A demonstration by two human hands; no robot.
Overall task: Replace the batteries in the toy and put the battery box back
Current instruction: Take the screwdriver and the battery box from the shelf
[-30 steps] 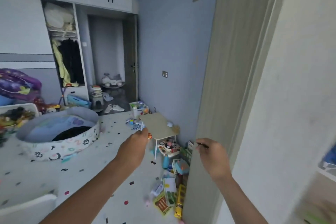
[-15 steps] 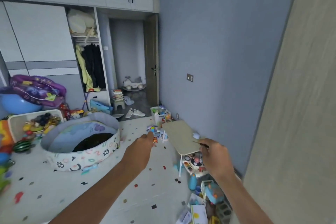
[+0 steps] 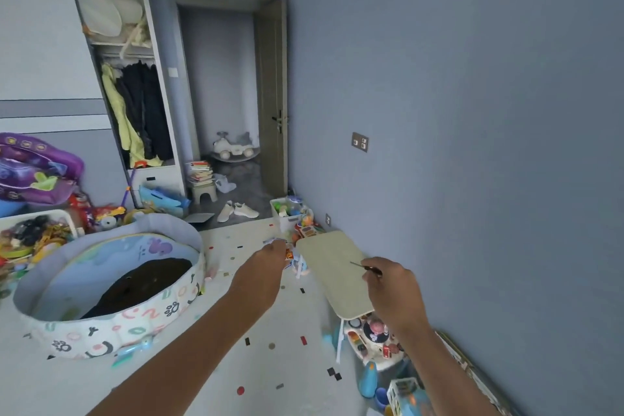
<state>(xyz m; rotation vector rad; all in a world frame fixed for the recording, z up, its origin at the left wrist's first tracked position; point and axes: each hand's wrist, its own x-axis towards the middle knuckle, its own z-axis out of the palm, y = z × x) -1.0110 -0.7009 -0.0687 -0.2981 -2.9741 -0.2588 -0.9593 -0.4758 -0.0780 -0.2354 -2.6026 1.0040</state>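
Observation:
My right hand [image 3: 391,290] is closed around a thin dark screwdriver [image 3: 366,267], whose tip pokes out to the left over the small beige table [image 3: 332,267]. My left hand [image 3: 261,275] is held out in front with its fingers curled; what it holds is hidden behind the fingers. Small colourful toys [image 3: 290,255] lie on the floor just past the left hand's fingertips. A round toy [image 3: 371,334] with buttons sits under the table's near end.
A round fabric play pool [image 3: 108,284] stands on the floor at left. A white bin of toys [image 3: 33,233] is beyond it. More toys [image 3: 401,392] crowd the floor along the blue wall at right. An open doorway [image 3: 233,118] lies ahead.
The view has swung left, away from the wooden door edge, into the room. Both hands keep their pose and now hover nearer the small beige table.

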